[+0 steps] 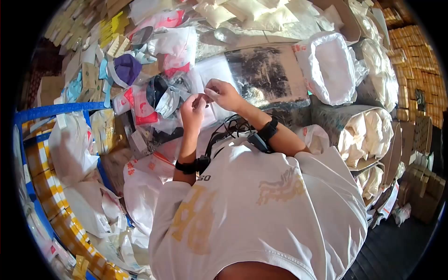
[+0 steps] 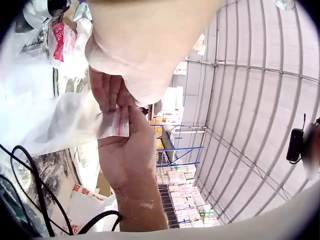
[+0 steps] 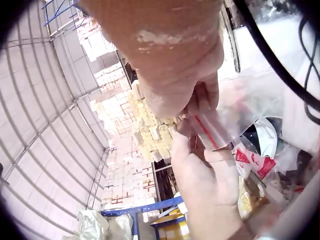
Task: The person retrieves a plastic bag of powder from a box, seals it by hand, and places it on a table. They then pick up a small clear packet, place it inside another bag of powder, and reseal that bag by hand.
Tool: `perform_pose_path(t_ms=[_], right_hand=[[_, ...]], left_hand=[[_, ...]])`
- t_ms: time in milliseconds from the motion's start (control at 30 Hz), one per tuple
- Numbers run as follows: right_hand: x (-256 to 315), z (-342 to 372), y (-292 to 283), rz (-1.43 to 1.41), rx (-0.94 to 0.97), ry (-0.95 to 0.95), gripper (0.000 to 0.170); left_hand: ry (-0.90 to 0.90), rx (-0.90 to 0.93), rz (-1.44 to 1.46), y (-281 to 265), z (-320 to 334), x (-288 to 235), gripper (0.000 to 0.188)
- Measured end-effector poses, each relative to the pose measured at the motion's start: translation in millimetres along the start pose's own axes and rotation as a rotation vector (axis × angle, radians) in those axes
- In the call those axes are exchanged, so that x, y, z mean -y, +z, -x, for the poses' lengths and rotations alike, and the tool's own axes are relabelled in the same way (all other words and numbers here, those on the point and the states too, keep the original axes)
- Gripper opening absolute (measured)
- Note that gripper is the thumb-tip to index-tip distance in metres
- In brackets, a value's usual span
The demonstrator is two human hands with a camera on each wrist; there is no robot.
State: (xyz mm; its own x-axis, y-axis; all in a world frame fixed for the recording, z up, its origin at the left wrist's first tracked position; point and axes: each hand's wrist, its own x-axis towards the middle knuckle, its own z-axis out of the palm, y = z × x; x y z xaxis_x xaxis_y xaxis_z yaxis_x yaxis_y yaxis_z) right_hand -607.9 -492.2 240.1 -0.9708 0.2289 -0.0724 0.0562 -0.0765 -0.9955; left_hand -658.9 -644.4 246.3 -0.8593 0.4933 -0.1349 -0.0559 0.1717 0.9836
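A clear zip-lock plastic bag (image 2: pixel 75 122) with a red line along its mouth hangs between the two hands. The left hand (image 1: pixel 193 111) pinches its zip edge from one side. Close against it, the right hand (image 1: pixel 224 94) grips the same edge from the other side. In the right wrist view the red zip strip (image 3: pixel 211 132) shows between the fingers of both hands. Below the hands lies white plastic sheeting (image 1: pixel 215 70) on the worktop. A black and silver bundle (image 1: pixel 169 100) lies just beyond the left hand.
A dusty dark board (image 1: pixel 263 70) lies ahead, beside a white-lined bin (image 1: pixel 331 65). Filled pale bags (image 1: pixel 252 14) stand at the back. Black cables (image 1: pixel 228 127) run near the body. A blue rail (image 1: pixel 60 109) and a purple-lined bag (image 1: pixel 127 69) are at left.
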Motion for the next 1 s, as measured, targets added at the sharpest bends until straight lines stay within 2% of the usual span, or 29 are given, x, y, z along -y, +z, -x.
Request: perform_pose_path(t_ms=[133,233,333,433,633,1000], right_hand=[[1.3,3.2,-1.2,0.034,-0.008,-0.010,0.017],[1.6,3.9,-3.8,0.146,0.016,-0.023,0.015],[3.1,3.7,-5.2,0.082,0.006,0.010,0.015],[7.4,5.3,-6.4,-0.010,0.032,0.016,0.014],[2.0,4.7,-6.2,-0.182,0.039,0.007,0.013],[-8.2,-0.2,-11.1,-0.045,0.022,0.036,0.022]], left_hand=[[-0.047,0.118,0.168,-4.0,5.1,-9.9,0.014],[-0.100,0.150,0.218,-5.4,5.5,-5.7,0.016],[-0.132,0.131,0.278,-2.7,8.2,-10.1,0.016],[-0.098,0.159,0.266,-3.8,6.7,-2.5,0.020],[-0.092,0.099,0.255,4.0,6.0,-8.0,0.029],[-0.061,0.056,0.124,7.9,-1.0,-1.8,0.033]])
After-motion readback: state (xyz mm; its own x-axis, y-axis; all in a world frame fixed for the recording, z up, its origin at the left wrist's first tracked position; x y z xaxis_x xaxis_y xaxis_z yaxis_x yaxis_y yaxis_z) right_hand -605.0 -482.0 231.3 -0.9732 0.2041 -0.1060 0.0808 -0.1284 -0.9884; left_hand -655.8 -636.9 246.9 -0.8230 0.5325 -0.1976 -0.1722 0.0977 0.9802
